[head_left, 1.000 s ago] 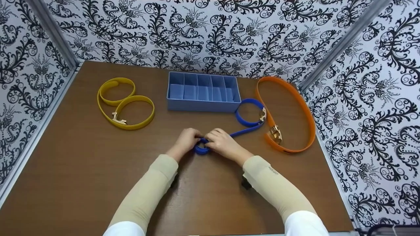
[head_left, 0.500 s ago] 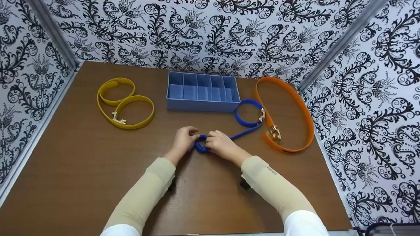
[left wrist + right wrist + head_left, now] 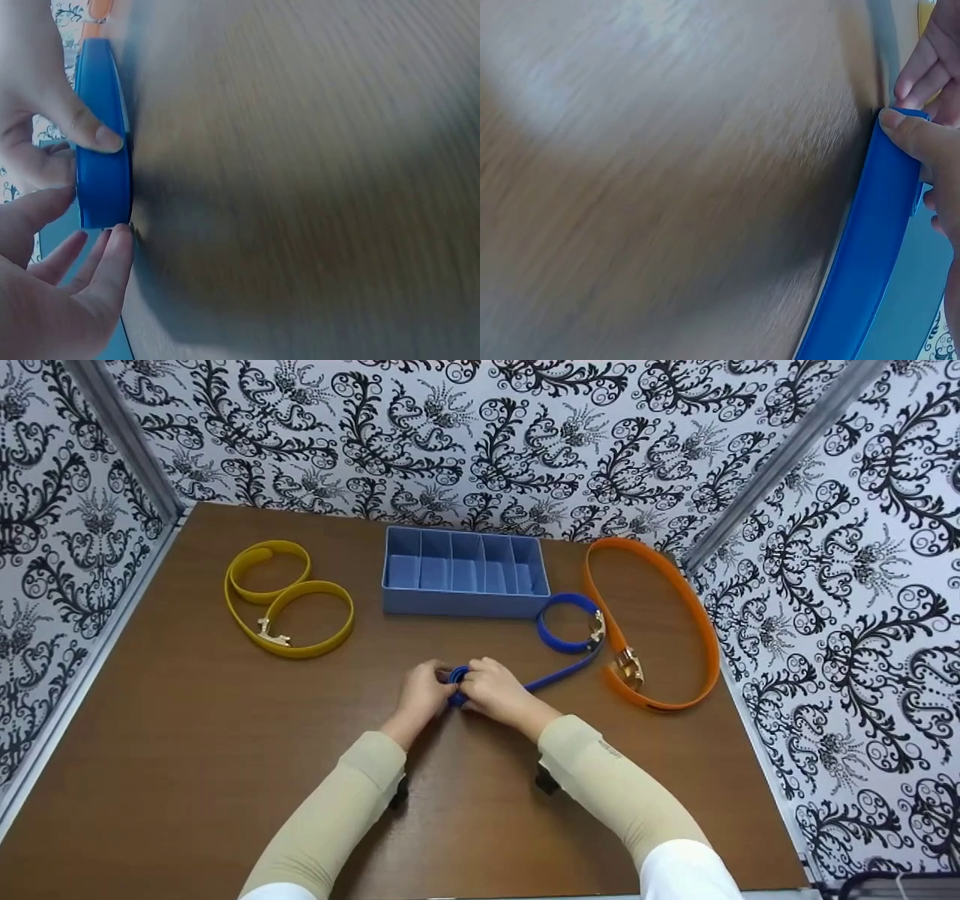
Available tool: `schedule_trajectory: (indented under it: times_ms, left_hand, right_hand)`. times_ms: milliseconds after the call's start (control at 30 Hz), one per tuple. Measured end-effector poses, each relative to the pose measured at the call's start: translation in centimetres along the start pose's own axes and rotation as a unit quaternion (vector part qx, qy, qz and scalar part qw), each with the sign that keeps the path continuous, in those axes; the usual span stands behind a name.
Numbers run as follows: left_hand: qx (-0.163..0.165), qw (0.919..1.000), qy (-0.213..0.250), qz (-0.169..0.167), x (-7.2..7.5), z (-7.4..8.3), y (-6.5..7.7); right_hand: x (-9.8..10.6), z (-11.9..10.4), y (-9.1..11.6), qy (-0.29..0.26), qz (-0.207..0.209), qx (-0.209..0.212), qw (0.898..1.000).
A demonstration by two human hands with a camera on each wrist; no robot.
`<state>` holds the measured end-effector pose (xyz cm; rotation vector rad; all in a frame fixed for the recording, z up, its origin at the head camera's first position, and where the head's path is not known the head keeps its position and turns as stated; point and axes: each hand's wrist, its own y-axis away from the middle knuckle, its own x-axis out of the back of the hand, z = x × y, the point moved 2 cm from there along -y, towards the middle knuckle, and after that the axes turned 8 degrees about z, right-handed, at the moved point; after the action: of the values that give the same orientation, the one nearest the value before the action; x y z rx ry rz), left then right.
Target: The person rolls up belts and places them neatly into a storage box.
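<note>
A blue belt (image 3: 566, 666) lies across the middle of the table, one end rolled into a tight coil (image 3: 459, 673) that stands on edge. My right hand (image 3: 495, 688) grips this coil from the right. Its thumb presses the outer face of the strap in the right wrist view. From the left my left hand (image 3: 422, 692) holds the coil's other side, thumb at the upper edge and nearly straight fingertips (image 3: 120, 236) at the lower edge. The unrolled strap runs right to a loose loop with a gold-coloured buckle (image 3: 596, 628).
A blue box (image 3: 465, 604) with several compartments stands at the back. A yellow belt (image 3: 322, 649) lies looped at the left, an orange belt (image 3: 701, 619) at the right, close to the blue loop. Patterned walls (image 3: 480, 442) enclose the table.
The left fingers eased off the coil half a second ago and are back against its side. The coil has turned a little in my hands, and the blue loop has shifted slightly toward me.
</note>
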<state>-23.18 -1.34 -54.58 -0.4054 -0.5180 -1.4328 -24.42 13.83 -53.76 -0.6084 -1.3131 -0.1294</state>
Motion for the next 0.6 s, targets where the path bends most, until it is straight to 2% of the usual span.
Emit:
schedule_trajectory:
  times_ms: [133, 333, 467, 600]
  left_hand:
    - [-0.002, 0.9999, 0.01, 0.004, -0.3, 0.0, -0.2]
    - [-0.003, 0.9999, -0.005, 0.01, -0.5, 0.3, -0.6]
    - [-0.006, 0.9999, -0.011, 0.0, -0.5, 0.5, -0.8]
    - [-0.026, 0.9995, -0.013, -0.014, -0.4, 0.7, -1.0]
  right_hand:
    - [-0.3, -0.2, 0.0, 0.008, 0.012, -0.002, 1.0]
    - [-0.3, -0.1, 0.6, -0.007, 0.021, 0.0, 1.0]
    - [0.0, 0.3, 1.4, -0.029, 0.033, 0.013, 0.999]
    - [0.5, 1.1, 2.2, -0.047, 0.048, 0.022, 0.998]
